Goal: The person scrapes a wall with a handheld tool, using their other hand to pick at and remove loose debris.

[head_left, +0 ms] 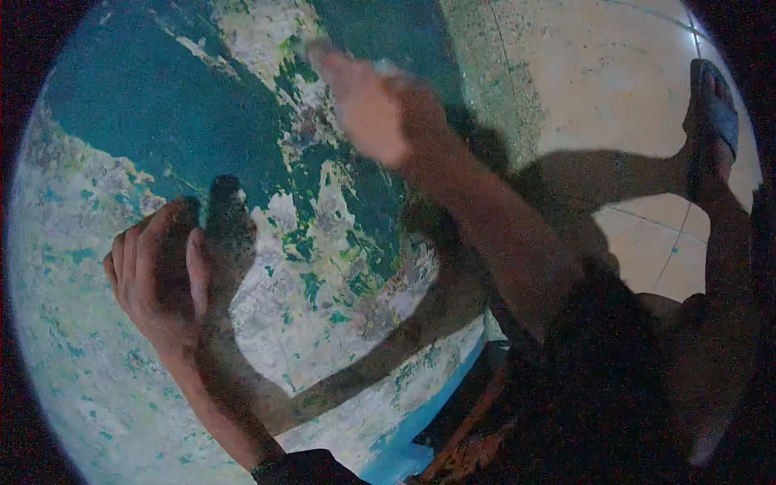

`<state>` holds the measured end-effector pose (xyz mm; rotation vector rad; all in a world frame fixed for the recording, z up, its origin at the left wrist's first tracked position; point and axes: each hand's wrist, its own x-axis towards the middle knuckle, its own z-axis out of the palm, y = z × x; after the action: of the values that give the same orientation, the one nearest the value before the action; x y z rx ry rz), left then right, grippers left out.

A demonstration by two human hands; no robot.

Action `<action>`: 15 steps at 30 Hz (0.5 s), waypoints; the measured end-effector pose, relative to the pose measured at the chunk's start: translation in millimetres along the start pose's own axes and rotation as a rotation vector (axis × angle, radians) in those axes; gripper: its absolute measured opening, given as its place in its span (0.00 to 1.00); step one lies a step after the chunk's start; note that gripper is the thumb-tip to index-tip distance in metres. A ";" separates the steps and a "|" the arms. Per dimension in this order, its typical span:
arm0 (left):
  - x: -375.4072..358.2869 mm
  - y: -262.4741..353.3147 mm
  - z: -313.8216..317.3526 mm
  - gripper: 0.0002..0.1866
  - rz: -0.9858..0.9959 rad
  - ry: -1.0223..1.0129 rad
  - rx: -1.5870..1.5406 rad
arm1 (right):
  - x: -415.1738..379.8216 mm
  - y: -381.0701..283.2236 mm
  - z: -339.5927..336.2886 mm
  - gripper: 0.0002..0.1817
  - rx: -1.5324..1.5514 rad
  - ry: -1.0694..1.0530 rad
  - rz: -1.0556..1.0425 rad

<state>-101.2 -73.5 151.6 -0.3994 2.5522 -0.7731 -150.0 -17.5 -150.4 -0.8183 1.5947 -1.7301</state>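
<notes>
A broad surface (162,97) shows dark green paint with pale, flaked patches. My left hand (158,267) is at its left side, fingers curled and thumb slightly apart; what it holds, if anything, is hidden in shadow. Higher up, near the top middle, my right hand (372,101) is closed and smeared by motion. Its fingertips are close to a pale patch beside the green paint. Whatever lies between them is too blurred to tell.
Pale floor tiles (614,89) lie at the right, past a speckled edge strip (501,81). A foot in a grey sandal (715,121) rests on them. Near the bottom, a light blue strip (412,444) borders the patchy surface. Arm shadows cross the paint.
</notes>
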 end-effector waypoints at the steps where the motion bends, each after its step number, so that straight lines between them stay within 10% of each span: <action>1: 3.0 -0.4 0.0 0.15 -0.001 0.012 0.003 | -10.0 -15.1 2.7 0.25 -0.090 0.010 0.063; 15: 0.6 -2.1 -1.4 0.14 0.021 -0.003 -0.022 | 3.2 -12.2 -15.0 0.25 0.113 -0.223 0.023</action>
<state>-102.1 -74.9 153.7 -0.3796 2.5602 -0.7364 -164.4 -10.3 -139.2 -0.8996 1.3413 -1.6343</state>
